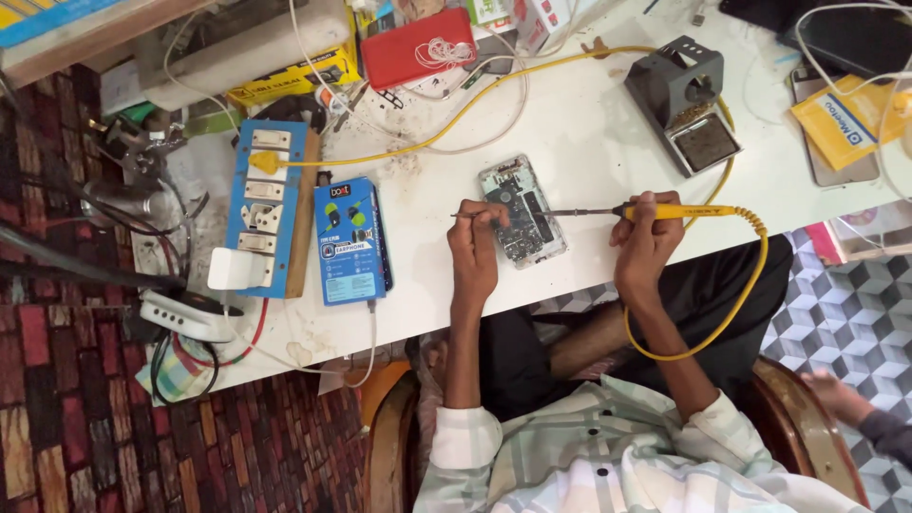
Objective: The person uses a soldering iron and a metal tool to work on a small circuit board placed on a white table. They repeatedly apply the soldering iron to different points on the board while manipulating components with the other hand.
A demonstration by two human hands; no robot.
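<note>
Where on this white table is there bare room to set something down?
Bare patches: between the opened phone and the soldering iron stand, and between the blue box and the left hand. The far edge around the red case is crowded; the switch board fills the table's left end.

Iron tip (554,213) — too thin to tell.

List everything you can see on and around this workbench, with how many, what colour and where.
Opened phone: one, silver, table centre.
Soldering iron: one, yellow handle, right hand.
Thin tool: one, metal, left hand.
Iron stand: one, grey, upper right.
Switchboard: one, blue, left.
Earphone box: one, blue, beside switchboard.
Red case: one, top centre.
Table: one, white.
Another person's hand: one, lower right.
Left hand: over phone.
Right hand: table edge.
</note>
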